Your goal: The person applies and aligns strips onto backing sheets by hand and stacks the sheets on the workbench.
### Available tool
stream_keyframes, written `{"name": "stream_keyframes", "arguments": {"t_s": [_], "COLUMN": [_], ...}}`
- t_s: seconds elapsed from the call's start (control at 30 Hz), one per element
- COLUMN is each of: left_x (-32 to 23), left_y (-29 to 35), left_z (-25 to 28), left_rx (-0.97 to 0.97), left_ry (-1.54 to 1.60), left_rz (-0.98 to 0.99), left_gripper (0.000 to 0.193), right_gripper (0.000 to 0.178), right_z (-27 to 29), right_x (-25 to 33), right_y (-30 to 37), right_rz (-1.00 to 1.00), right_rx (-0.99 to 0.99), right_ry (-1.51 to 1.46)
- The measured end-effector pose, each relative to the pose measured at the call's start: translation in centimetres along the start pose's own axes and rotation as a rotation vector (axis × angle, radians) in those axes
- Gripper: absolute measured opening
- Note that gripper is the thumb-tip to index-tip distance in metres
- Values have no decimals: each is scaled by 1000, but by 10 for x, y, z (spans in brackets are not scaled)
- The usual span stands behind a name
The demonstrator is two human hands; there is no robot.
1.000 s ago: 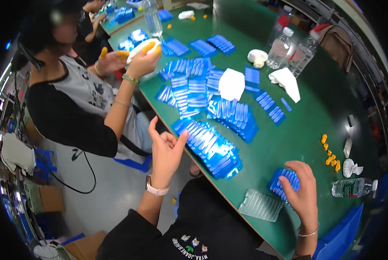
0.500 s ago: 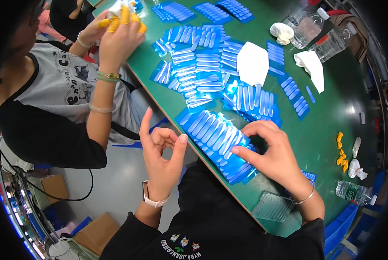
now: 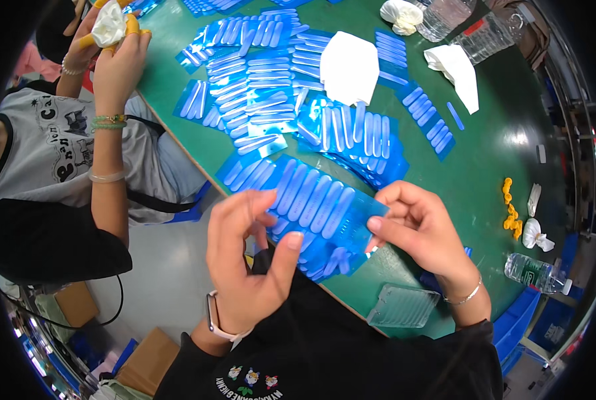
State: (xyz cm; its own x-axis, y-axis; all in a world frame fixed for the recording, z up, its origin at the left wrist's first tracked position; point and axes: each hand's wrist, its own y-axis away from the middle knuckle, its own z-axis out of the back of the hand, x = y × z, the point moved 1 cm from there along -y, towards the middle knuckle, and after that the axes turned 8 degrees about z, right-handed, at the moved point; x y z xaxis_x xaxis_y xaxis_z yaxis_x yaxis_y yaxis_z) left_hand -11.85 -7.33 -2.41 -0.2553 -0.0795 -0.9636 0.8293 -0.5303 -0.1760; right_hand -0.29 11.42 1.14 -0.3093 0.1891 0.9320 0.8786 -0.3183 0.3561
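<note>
Seen from above, a person in a black top works with both hands at a green table [image 3: 471, 173]. The right hand [image 3: 421, 230] has its thumb and fingers clamped on the right edge of a blue sheet [image 3: 314, 203], which bears a row of long, rounded strips. This sheet lies at the near edge of the table, tilted over a stack [image 3: 324, 262] of similar blue pieces. The left hand [image 3: 248, 273] is at the sheet's left side, thumb and forefinger well apart in a curved shape; whether its fingertips touch the sheet, I cannot tell. A watch [image 3: 219, 320] circles the left wrist, a bracelet [image 3: 464, 293] the right.

Farther away, more blue sheets [image 3: 264, 83] overlap in a broad spread, with a white pad [image 3: 349, 70] resting on their right part. A loose blue strip [image 3: 456, 115] lies to the right. Near the right wrist is a clear ridged tray [image 3: 404, 307]; farther right are yellow rubber pieces [image 3: 510, 210] and a bottle [image 3: 534, 273] on its side. At far left, another person [image 3: 58, 147] holds a white bundle [image 3: 110, 25] in yellow-tipped fingers
</note>
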Motion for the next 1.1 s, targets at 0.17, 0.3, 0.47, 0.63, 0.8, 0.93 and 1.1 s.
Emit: {"name": "stream_keyframes", "arguments": {"t_s": [0.17, 0.3, 0.47, 0.63, 0.8, 0.93, 1.1], "left_x": [17, 45, 44, 38, 3, -4, -13], "left_y": [37, 110, 127, 123, 126, 123, 134], "left_z": [-17, -25, -33, -36, -35, -48, -66], "left_rx": [-498, -399, -225, -258, 182, 692, 461], "left_ry": [167, 802, 905, 977, 699, 873, 1349], "left_rz": [-87, 512, 757, 482, 122, 222, 446], "left_gripper": [36, 45, 34, 27, 41, 79, 106], "right_gripper": [18, 20, 18, 16, 19, 21, 20], "right_z": [9, 14, 24, 25, 22, 12, 1], "right_x": [-15, -16, -14, -11, -5, -6, -3], "right_y": [-3, 0, 9, 30, 58, 79, 93], "right_rz": [-12, 71, 92, 148, 198, 343, 303], "right_rx": [-14, -68, -73, -90, 1, 184, 315], "right_ry": [-67, -22, -21, -49, -117, -65, -100]}}
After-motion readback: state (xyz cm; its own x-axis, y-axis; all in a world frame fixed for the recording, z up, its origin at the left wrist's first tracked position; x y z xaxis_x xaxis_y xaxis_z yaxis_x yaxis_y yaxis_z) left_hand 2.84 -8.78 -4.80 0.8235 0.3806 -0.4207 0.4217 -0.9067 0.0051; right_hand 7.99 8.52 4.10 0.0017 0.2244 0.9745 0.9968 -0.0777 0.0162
